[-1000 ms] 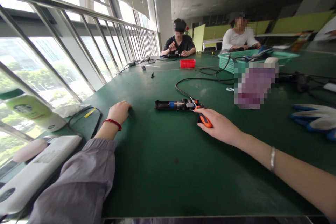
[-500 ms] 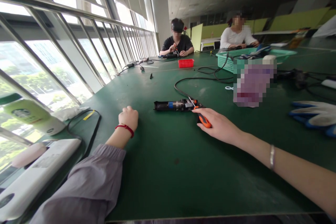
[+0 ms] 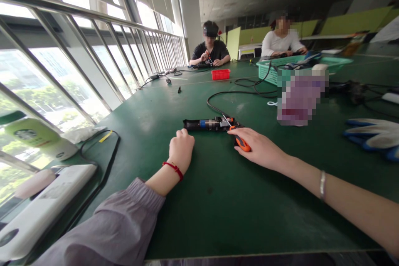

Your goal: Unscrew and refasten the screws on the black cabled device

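Note:
A long black device [image 3: 205, 124] with a blue band and exposed parts lies on the green table [image 3: 193, 199], and a black cable runs from it toward the back. My right hand [image 3: 260, 149] is closed around an orange-handled screwdriver [image 3: 242, 143], whose tip rests on the device's right end. My left hand [image 3: 181, 149] is curled into a loose fist just short of the device's left end, with a red cord around the wrist. Nothing shows inside that fist.
A green basket [image 3: 274, 70] and a red tray [image 3: 220, 74] stand further back, with black cables between them. Blue and white gloves [image 3: 372, 139] lie at the right. White devices [image 3: 40, 208] and a cable lie by the window at the left. Two people work at the far end.
My left hand has moved right and forward across the table, from near the left cable to just short of the black device. My right hand and the screwdriver have stayed put.

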### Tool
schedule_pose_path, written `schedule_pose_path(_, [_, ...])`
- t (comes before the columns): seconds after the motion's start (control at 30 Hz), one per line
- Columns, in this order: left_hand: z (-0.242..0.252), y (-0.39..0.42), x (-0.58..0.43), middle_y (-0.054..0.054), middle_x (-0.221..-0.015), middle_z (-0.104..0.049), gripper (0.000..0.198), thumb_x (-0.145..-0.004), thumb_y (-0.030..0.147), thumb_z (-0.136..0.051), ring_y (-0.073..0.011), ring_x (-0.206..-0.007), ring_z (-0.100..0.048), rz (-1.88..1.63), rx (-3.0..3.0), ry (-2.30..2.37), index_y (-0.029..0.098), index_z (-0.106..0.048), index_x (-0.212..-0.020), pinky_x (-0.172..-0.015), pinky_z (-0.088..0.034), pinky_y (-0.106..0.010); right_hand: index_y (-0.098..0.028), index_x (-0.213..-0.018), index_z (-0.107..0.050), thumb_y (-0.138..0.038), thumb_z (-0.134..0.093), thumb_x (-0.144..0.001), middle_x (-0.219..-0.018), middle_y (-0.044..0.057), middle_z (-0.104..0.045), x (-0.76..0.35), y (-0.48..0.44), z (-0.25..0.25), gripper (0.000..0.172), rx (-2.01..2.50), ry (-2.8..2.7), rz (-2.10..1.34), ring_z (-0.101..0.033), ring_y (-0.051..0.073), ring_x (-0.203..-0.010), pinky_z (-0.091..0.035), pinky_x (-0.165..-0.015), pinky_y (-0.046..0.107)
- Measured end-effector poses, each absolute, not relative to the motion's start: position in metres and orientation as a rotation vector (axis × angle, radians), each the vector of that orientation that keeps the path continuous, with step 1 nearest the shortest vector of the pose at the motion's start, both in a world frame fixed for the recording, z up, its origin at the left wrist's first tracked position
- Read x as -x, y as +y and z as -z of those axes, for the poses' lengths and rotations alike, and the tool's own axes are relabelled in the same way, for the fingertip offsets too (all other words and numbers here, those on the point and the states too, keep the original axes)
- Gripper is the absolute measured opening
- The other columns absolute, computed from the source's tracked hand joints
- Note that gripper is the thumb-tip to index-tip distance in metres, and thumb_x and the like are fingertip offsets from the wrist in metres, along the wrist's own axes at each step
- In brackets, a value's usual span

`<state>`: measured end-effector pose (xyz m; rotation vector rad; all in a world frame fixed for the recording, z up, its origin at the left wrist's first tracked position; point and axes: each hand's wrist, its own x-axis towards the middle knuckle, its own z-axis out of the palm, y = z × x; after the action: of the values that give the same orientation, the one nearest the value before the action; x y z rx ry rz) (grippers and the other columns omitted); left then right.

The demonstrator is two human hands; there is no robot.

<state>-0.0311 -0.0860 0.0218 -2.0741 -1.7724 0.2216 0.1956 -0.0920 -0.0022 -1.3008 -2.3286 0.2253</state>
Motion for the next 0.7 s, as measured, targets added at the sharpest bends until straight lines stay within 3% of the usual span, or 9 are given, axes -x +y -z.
schedule_pose_path(0.2, [-0.017,-0.086,0.018,-0.011,-0.1,-0.059,0.022,-0.086,0.006,-0.044,-0.0209,-0.093,-0.056,-0.052,2.44,-1.414,0.013,-0.063,-0.093,-0.071,-0.051,-0.028,-0.023,-0.124,-0.053,-0.025,-0.052,-0.081,-0.125,0.01,-0.057,-0.195,-0.091,0.003,0.043,1.268,-2.296,-0.234,-0.056,0.025,-0.115,-0.045,-0.099,0.046])
schedule_pose_path(0.43, [-0.003,-0.074,0.03,-0.005,-0.101,-0.061,0.02,-0.087,0.012,-0.043,-0.0176,-0.094,-0.057,0.337,2.504,-1.518,0.017,-0.058,-0.099,-0.073,-0.049,-0.026,-0.022,-0.123,-0.054,-0.026,-0.053,-0.081,-0.126,0.01,-0.057,-0.195,-0.092,0.003,0.043,1.276,-2.268,-0.283,-0.056,0.025,-0.114,-0.044,-0.1,0.046])
schedule_pose_path(0.57, [-0.003,-0.073,0.032,-0.003,-0.099,-0.06,0.02,-0.083,0.012,-0.045,-0.015,-0.083,-0.059,0.441,2.485,-1.593,0.019,-0.057,-0.098,-0.066,-0.047,-0.024,-0.024,-0.124,-0.052,-0.024,-0.053,-0.081,-0.122,0.008,-0.059,-0.194,-0.092,0.004,0.043,1.213,-2.242,-0.334,-0.059,0.025,-0.109,-0.046,-0.096,0.045])
schedule_pose_path(0.7, [-0.003,-0.075,0.029,-0.004,-0.1,-0.059,0.019,-0.083,0.014,-0.045,-0.016,-0.088,-0.059,0.371,2.495,-1.525,0.02,-0.059,-0.094,-0.063,-0.046,-0.024,-0.025,-0.123,-0.053,-0.023,-0.05,-0.082,-0.118,0.006,-0.061,-0.193,-0.091,0.005,0.041,1.127,-2.191,-0.337,-0.06,0.023,-0.105,-0.047,-0.093,0.04])
